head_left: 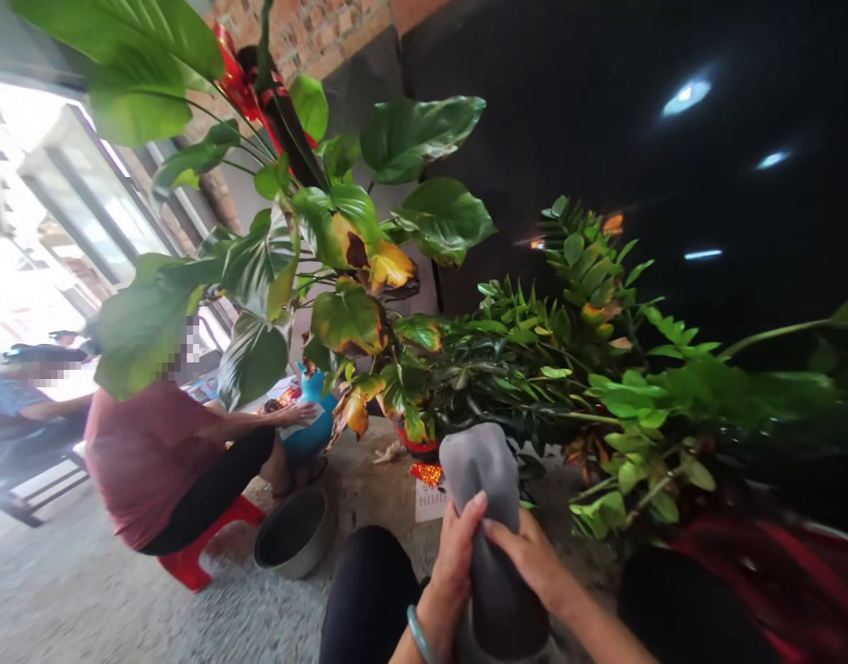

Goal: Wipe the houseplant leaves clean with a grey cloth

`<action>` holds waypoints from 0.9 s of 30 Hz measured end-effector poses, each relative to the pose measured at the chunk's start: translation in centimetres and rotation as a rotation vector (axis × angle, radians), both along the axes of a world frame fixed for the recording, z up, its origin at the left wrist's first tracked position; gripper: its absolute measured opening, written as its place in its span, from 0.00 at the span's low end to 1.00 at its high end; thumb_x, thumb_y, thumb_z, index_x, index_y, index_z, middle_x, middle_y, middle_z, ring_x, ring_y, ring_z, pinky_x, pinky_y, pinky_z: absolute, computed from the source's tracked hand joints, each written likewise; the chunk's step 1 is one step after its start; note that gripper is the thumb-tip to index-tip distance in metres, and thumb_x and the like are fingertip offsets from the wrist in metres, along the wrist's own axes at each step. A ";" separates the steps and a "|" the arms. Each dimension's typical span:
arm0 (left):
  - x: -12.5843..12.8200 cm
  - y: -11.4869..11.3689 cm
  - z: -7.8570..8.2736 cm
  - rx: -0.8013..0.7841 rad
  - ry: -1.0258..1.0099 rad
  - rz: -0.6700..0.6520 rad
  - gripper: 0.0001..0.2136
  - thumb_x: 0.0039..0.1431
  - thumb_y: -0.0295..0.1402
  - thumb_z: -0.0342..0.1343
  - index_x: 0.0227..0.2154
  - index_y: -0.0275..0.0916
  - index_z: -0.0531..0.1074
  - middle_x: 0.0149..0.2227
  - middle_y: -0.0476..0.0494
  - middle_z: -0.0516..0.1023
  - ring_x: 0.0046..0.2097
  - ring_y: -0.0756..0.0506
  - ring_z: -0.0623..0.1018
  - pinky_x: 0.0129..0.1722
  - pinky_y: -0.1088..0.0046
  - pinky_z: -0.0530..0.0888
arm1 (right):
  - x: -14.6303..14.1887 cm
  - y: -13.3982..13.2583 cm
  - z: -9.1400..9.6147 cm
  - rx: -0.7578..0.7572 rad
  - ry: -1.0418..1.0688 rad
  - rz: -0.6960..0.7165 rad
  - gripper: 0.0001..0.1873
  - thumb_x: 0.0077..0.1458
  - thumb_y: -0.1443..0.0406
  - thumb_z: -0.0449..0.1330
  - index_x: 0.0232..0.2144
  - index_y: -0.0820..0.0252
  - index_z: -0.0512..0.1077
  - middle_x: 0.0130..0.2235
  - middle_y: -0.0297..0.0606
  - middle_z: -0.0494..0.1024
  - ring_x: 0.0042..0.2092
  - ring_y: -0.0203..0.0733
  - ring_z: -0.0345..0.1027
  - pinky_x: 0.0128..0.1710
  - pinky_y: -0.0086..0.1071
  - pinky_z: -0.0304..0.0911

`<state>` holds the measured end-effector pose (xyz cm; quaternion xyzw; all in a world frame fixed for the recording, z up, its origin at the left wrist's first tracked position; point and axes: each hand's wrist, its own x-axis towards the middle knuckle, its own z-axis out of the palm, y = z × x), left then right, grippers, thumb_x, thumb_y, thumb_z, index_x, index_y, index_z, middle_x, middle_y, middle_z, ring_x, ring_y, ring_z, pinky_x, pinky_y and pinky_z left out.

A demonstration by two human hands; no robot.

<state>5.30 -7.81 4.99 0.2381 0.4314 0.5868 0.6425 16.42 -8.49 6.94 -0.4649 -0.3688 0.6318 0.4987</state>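
Between my hands is a smooth grey object [480,461], broad and rounded at the top with a dent in its front. Its lower part is dark and narrows behind my hands; I cannot make out its kind. My left hand [458,549] is closed around its left side, thumb against the front, and a pale bangle is on that wrist. From the right, my right hand [531,553] grips it, with its thumb near the other one. The object stands roughly upright between my knees.
A large leafy plant [354,318] rises ahead, with lower green plants [603,387] to the right. At left, a person in a pink shirt [143,461] sits on a red stool [206,544], one hand at a blue vase-like object [309,415]. A grey basin [295,535] stands on the floor.
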 end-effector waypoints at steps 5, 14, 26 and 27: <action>0.3 -0.3 1.4 -0.163 -0.029 -0.019 0.24 0.27 0.35 0.76 0.32 0.38 0.75 0.27 0.44 0.82 0.36 0.38 0.83 0.38 0.65 0.78 | 1.4 0.6 1.6 0.259 -0.559 0.155 0.09 0.35 0.59 0.66 0.24 0.54 0.77 0.31 0.45 0.82 0.39 0.59 0.75 0.43 0.46 0.64; -2.5 -1.3 4.2 -0.100 0.088 -0.183 0.18 0.33 0.33 0.74 0.31 0.37 0.77 0.23 0.44 0.81 0.28 0.39 0.82 0.29 0.67 0.77 | 6.0 6.7 0.7 0.181 -0.419 -0.446 0.31 0.37 0.56 0.64 0.47 0.55 0.75 0.42 0.45 0.79 0.31 0.49 0.72 0.38 0.45 0.67; 0.5 6.7 11.8 0.216 0.368 -0.177 0.14 0.34 0.33 0.71 0.27 0.34 0.80 0.22 0.47 0.79 0.22 0.48 0.73 0.24 0.73 0.71 | 6.8 7.6 -1.0 0.065 0.272 -0.185 0.17 0.35 0.61 0.70 0.32 0.55 0.77 0.29 0.35 0.77 0.31 0.46 0.74 0.28 0.36 0.67; 0.4 6.2 10.4 0.138 0.394 -0.251 0.12 0.34 0.33 0.71 0.26 0.34 0.80 0.22 0.46 0.79 0.21 0.49 0.73 0.23 0.73 0.70 | 6.9 7.4 -1.0 0.067 0.260 -0.181 0.17 0.33 0.61 0.71 0.31 0.56 0.77 0.28 0.36 0.77 0.31 0.45 0.74 0.28 0.36 0.66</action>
